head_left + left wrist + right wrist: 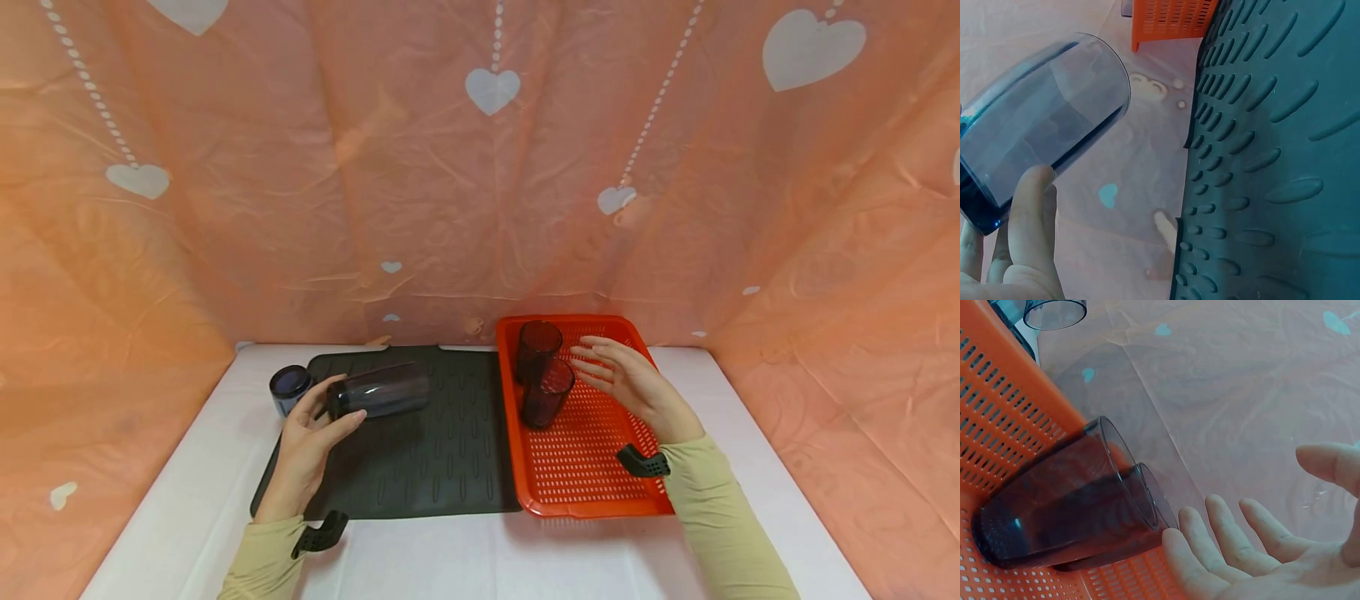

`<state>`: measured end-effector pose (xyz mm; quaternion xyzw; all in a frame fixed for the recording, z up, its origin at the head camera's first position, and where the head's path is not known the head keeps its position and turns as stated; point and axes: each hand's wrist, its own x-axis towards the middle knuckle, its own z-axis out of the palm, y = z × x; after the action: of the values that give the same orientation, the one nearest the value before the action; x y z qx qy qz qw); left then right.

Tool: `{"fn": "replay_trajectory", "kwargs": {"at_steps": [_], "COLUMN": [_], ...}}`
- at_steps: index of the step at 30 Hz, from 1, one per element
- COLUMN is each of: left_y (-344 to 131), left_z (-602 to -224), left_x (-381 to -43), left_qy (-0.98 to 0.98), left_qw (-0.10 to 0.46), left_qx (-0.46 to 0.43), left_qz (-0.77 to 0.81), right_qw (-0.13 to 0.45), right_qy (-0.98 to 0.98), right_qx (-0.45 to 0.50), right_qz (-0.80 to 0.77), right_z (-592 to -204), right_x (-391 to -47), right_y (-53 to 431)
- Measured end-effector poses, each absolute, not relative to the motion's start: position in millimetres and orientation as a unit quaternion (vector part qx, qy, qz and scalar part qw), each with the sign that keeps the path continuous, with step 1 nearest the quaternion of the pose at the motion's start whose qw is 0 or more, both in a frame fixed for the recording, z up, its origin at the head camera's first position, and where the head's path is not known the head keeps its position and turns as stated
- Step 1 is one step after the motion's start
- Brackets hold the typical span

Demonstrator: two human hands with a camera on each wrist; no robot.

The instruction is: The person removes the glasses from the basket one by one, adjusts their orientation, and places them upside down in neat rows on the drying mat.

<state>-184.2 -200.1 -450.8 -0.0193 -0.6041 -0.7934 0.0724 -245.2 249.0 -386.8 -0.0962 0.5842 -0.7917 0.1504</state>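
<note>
My left hand (pixel 307 442) grips a dark transparent tumbler (pixel 386 390) near its base, fingers on one side and thumb on the other. The tumbler lies nearly sideways above the dark ribbed mat (pixel 405 475), its mouth pointing right. Just beyond that hand, another tumbler (pixel 288 385) stands upright at the mat's left edge. My right hand (pixel 637 387) is over the red perforated basket (pixel 592 507), fingers extended and holding nothing. Two tumblers, a rear one (pixel 538 337) and a front one (pixel 547 396), stand in the basket's left part; the right fingertips are close to their rims.
A white-covered table (pixel 420 554) carries the mat and the basket, which sit side by side. Orange cloth (pixel 435 183) with heart prints hangs behind and on both sides. Black wrist mounts (pixel 321 533) are on both wrists.
</note>
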Motion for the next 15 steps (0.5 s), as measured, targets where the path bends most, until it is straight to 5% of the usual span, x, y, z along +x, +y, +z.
{"fn": "replay_trajectory", "kwargs": {"at_steps": [15], "left_y": [-196.4], "left_z": [-451.9], "left_x": [-187.3], "left_qy": [-0.612], "left_qw": [0.103], "left_qx": [0.004], "left_qz": [-0.784], "right_qw": [0.150], "right_qy": [0.592], "right_qx": [-0.085], "right_qz": [-0.787], "right_z": [-386.9], "right_x": [-246.4], "right_y": [255.3]}}
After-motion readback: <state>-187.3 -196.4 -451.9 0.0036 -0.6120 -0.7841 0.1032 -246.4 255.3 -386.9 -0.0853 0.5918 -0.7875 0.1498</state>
